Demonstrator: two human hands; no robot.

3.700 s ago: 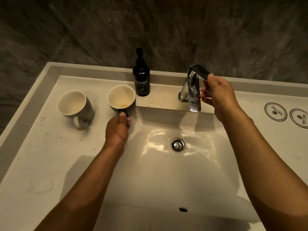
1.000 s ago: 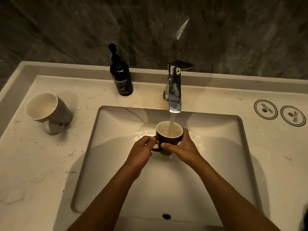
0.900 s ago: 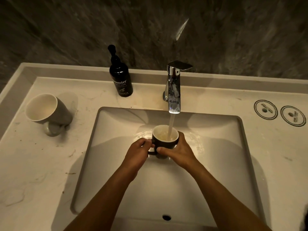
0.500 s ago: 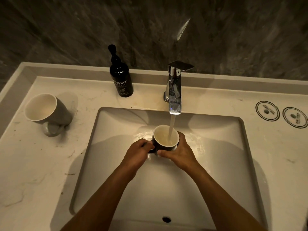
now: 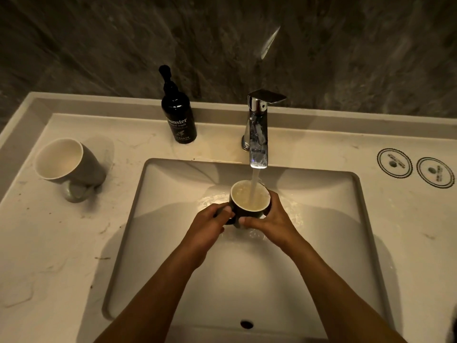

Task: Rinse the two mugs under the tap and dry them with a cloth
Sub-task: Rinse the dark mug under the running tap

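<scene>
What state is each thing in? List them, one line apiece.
Tap: running, stream falling into the dark mug.
Dark mug: upright over the basin, nearly full of water.
Grey mug: standing on the counter, left of the basin, empty.
Soap bottle: upright by the back wall.
Left hand: gripping the dark mug's handle side.
Right hand: wrapped round the dark mug.

We reach both bare forearms forward from the lower edge, converging toward the middle. Our left hand (image 5: 210, 222) is curled, knuckles up, its fingers (image 5: 226, 214) pinching at the near left side of the mug (image 5: 249, 203). Our right hand (image 5: 268, 219) cups its right side, thumb pointing left across the front.
</scene>
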